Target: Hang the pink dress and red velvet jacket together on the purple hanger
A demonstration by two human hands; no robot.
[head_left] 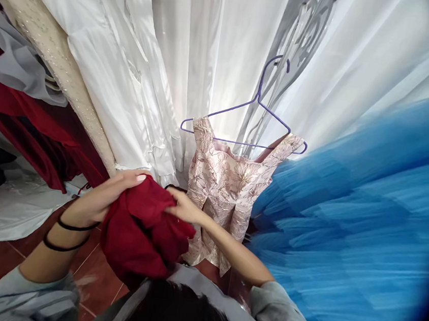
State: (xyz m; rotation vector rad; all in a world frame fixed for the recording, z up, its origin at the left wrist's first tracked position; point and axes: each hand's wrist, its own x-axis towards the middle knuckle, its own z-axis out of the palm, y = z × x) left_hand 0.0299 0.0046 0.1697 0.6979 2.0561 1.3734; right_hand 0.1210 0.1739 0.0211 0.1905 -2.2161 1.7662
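Observation:
A bunched-up dark red cloth garment (142, 229) is between my two hands, close to my body; its kind cannot be made out. My left hand (125, 187) grips its upper left edge, thumb on top, with two black bands around the wrist. On the other side my right hand (182, 207) pinches the cloth at its upper right. Just beyond the right hand hangs a pale pink dress (227, 182) with a shiny floral pattern. Its wide straps sit on a purple hanger (258, 99), whose hook is up by a white scrolled metal frame (307, 42).
Blue tulle (344, 235) fills the right side. White garments (107, 52) and a beaded cream one (50, 46) hang at the left, with red garments (45, 122) behind. White curtains (234, 45) cover the back. A white cloth (14, 206) lies low over the red tiled floor (98, 276).

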